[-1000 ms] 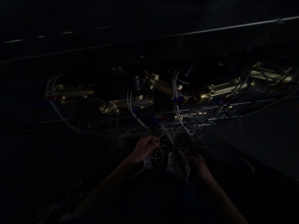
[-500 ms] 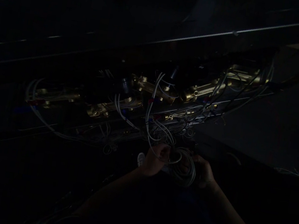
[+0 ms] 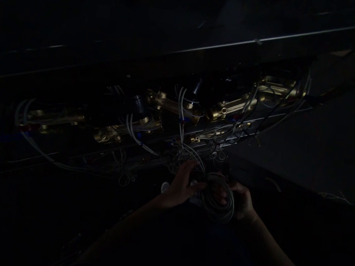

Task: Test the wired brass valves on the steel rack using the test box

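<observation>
The scene is very dark. A coil of grey-white cable point(image 3: 216, 199) hangs between my two hands. My right hand point(image 3: 240, 201) is closed round the coil's right side. On the coil's left, my left hand point(image 3: 183, 185) has its fingers curled over the strands. The cable runs up from the coil to a row of brass valve bodies point(image 3: 168, 103) with more white wires looped around them.
More brass fittings point(image 3: 224, 106) and tangled wires point(image 3: 118, 168) stretch left and right along a metal rail point(image 3: 279, 35). A small white round object point(image 3: 165, 187) lies just left of my left hand. Everything below and around is too dark to make out.
The loose strands have been gathered into a coil held by both hands. The view has drifted right, so the fittings sit further left in frame.
</observation>
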`<state>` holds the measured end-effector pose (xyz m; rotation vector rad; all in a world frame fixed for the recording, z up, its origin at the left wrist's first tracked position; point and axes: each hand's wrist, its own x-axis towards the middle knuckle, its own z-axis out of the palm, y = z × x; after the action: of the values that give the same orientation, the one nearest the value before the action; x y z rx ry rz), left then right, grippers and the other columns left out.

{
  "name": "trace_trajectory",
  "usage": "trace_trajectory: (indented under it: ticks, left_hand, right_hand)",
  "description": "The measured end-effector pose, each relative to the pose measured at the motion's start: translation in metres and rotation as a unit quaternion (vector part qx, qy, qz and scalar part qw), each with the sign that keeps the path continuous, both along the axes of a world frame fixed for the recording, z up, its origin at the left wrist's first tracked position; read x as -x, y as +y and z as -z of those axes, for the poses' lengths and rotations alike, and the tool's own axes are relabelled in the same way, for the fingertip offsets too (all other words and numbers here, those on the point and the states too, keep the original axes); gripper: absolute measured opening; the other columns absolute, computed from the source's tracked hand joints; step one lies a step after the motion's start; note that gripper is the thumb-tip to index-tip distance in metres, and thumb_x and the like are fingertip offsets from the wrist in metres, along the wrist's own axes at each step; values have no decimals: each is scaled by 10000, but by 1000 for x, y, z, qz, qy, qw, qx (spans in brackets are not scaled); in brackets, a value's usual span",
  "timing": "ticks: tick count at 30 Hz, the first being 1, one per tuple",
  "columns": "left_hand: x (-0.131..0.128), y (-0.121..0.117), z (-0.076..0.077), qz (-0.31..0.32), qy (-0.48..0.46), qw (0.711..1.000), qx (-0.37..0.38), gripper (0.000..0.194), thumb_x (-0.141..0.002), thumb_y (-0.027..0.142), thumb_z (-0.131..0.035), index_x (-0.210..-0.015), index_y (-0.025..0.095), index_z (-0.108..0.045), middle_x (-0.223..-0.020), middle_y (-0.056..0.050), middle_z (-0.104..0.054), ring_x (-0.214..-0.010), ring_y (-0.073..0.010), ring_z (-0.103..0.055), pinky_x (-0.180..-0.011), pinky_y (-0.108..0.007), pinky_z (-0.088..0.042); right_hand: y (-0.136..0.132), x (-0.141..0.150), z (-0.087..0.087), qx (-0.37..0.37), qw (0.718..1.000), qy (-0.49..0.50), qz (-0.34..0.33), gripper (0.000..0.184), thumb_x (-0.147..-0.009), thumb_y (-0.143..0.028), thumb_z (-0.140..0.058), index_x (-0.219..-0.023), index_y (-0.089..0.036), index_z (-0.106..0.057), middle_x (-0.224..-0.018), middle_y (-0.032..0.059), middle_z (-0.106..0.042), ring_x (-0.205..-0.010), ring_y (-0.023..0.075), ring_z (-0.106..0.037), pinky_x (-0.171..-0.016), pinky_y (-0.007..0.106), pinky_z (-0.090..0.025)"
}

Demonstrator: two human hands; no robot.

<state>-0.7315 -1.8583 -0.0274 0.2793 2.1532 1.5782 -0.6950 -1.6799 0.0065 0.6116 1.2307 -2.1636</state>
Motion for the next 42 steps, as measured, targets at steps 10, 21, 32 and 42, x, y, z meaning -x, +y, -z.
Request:
trace_trajectory:
  ticks: [10,21,32,42]
  left_hand:
    - [8,-3,-5,-23,-212,972,-98,204,-710,263,-643,-872,138,-647,-828,-34,-676,-765,-162,-608,-712,-268,-474]
    - [7,-4,-14,-84,-174,973,-127,258,-679,290,-658,-891,146,-630,-860,-32,-660,-807,-168,-601,-724,-259,-470]
    - [4,-9,-15,-78,-132,980,-123,235,-731,293,-612,-913,145,-620,-937,-63,-676,-894,-202,-613,-793,-284,-472]
    - [6,-15,-16,-41,-129,984,-118,177,-743,258,-622,-885,158,-656,-887,-40,-695,-855,-190,-620,-769,-277,-469]
  right_hand:
    - [50,15,-10,-422,883,14,204,361,-653,-471,-643,-881,-211,-538,-722,8,-544,-641,148,-511,-565,256,-417]
    - [-11,-17,-35,-55,990,-32,-126,392,-651,-278,-628,-1031,-185,-607,-907,36,-649,-746,146,-573,-634,252,-438]
    - [-10,-13,-33,94,981,-101,-136,330,-648,-312,-587,-929,-140,-595,-757,39,-607,-639,140,-564,-542,238,-412]
    - [3,-8,-27,106,973,-64,-193,402,-676,-280,-575,-1050,-133,-595,-812,53,-623,-642,135,-558,-519,227,-401]
